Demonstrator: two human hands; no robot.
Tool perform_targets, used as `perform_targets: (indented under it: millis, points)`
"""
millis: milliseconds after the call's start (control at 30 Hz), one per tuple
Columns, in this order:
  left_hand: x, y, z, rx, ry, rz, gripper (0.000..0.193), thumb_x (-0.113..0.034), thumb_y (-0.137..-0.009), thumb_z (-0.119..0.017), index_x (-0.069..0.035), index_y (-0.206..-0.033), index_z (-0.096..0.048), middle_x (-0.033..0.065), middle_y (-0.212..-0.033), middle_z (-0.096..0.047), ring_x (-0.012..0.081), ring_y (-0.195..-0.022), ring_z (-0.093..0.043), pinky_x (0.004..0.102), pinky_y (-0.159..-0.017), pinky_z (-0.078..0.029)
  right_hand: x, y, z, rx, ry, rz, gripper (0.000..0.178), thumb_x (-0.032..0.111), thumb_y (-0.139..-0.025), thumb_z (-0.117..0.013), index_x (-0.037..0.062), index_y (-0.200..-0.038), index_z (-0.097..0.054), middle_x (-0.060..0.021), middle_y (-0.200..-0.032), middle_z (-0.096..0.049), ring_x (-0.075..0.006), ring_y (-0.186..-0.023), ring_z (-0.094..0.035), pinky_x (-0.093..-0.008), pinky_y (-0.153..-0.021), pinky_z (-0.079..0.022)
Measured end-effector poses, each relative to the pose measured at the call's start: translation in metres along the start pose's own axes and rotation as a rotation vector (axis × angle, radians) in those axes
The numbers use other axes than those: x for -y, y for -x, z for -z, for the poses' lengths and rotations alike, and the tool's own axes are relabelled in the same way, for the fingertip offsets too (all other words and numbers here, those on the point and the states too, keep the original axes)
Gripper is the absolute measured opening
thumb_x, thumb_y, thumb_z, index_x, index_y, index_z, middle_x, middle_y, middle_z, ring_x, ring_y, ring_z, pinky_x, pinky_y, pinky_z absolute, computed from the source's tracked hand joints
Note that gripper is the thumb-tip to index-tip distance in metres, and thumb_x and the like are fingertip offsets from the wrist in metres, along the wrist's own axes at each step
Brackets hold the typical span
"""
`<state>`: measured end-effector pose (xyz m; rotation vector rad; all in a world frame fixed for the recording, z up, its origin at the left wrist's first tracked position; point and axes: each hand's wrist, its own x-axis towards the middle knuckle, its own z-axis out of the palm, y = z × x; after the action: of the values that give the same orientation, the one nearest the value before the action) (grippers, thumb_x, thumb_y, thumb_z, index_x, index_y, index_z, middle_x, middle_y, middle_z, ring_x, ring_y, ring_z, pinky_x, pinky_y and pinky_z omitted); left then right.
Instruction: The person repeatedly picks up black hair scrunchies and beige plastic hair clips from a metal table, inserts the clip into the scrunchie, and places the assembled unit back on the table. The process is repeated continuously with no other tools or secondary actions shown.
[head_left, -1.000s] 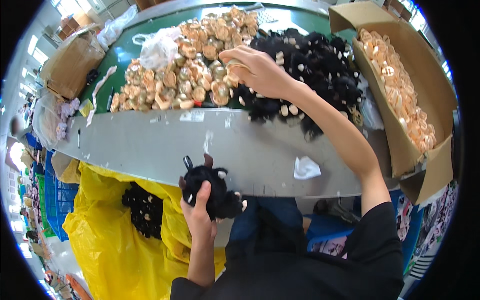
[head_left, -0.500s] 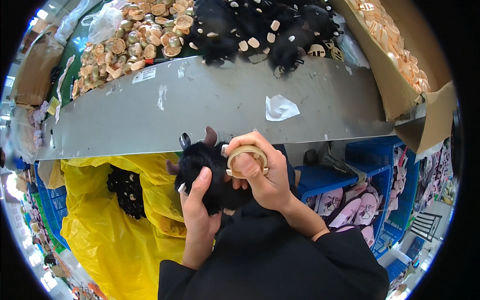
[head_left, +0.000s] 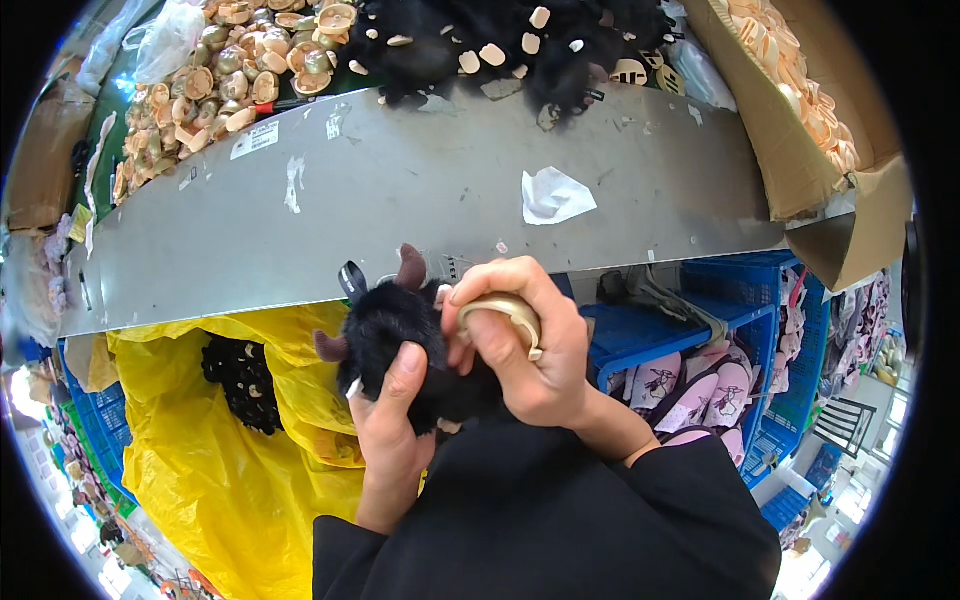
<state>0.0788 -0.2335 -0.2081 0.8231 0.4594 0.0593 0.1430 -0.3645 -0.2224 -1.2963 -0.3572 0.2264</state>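
Observation:
A black plush toy (head_left: 388, 328) with brown horn-like tips and a small ribbon loop (head_left: 351, 281) is held up just in front of the metal table edge. My left hand (head_left: 398, 425) is closed round its lower left side, thumb on top. In my right hand (head_left: 548, 355) is a hollow, rounded beige plastic piece (head_left: 513, 307), with the thumb inside its rim and the fingers curled over it. The right fingertips meet the right side of the plush, and what lies between them there is hidden.
The grey metal table (head_left: 400, 185) carries a scrap of white paper (head_left: 556, 197), a heap of beige plastic parts (head_left: 235, 85) and black plush pieces (head_left: 450, 45). A cardboard box (head_left: 815, 215) stands right. Below are a yellow bag (head_left: 200, 480) and blue crates (head_left: 640, 340) with pink slippers (head_left: 700, 405).
My right hand has tilted the beige piece, so its hollow shows less. The plush sits slightly further left in the picture, and the table has shifted with the view.

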Motion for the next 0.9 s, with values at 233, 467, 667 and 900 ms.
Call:
perform_targets:
  millis: [233, 467, 667, 900]
  points:
    - [0.005, -0.003, 0.004, -0.028, 0.005, 0.007, 0.058, -0.013, -0.097, -0.068, 0.004, -0.146, -0.043, 0.0165, -0.154, -0.048, 0.0273, -0.135, -0.053, 0.0421, -0.113, -0.044, -0.002, -0.023, 0.023, 0.269, 0.139, -0.407, 0.020, 0.013, -0.097, -0.069, -0.0021, -0.109, -0.067, -0.0023, -0.087, -0.063, -0.0031, -0.068, -0.054, -0.0201, -0.056, -0.043]
    - [0.011, 0.007, 0.014, -0.071, 0.127, 0.009, 0.059, -0.019, -0.091, -0.077, 0.003, -0.139, -0.051, 0.0154, -0.132, -0.062, 0.0281, -0.120, -0.063, 0.0418, -0.105, -0.051, -0.008, -0.026, 0.013, 0.178, 0.139, -0.294, 0.018, 0.016, -0.096, -0.070, -0.0018, -0.093, -0.067, -0.0070, -0.069, -0.059, -0.0102, -0.062, -0.048, -0.0269, -0.058, -0.041]
    - [0.019, 0.007, 0.042, 0.019, 0.041, 0.105, 0.061, -0.018, -0.088, -0.073, 0.002, -0.141, -0.049, 0.0157, -0.132, -0.062, 0.0301, -0.121, -0.063, 0.0434, -0.108, -0.049, -0.009, -0.024, 0.015, 0.162, 0.135, -0.159, 0.014, 0.009, -0.098, -0.069, -0.0051, -0.098, -0.066, -0.0008, -0.080, -0.058, -0.0039, -0.069, -0.049, -0.0201, -0.059, -0.039]
    - [0.013, -0.003, 0.045, 0.166, 0.079, 0.070, 0.061, -0.011, -0.084, -0.078, 0.004, -0.138, -0.054, 0.0134, -0.127, -0.065, 0.0257, -0.116, -0.064, 0.0386, -0.105, -0.049, -0.010, -0.026, 0.009, 0.167, 0.278, 0.069, 0.008, -0.004, -0.090, -0.071, -0.0052, -0.098, -0.067, -0.0135, -0.083, -0.063, -0.0231, -0.070, -0.061, -0.0298, -0.064, -0.049]
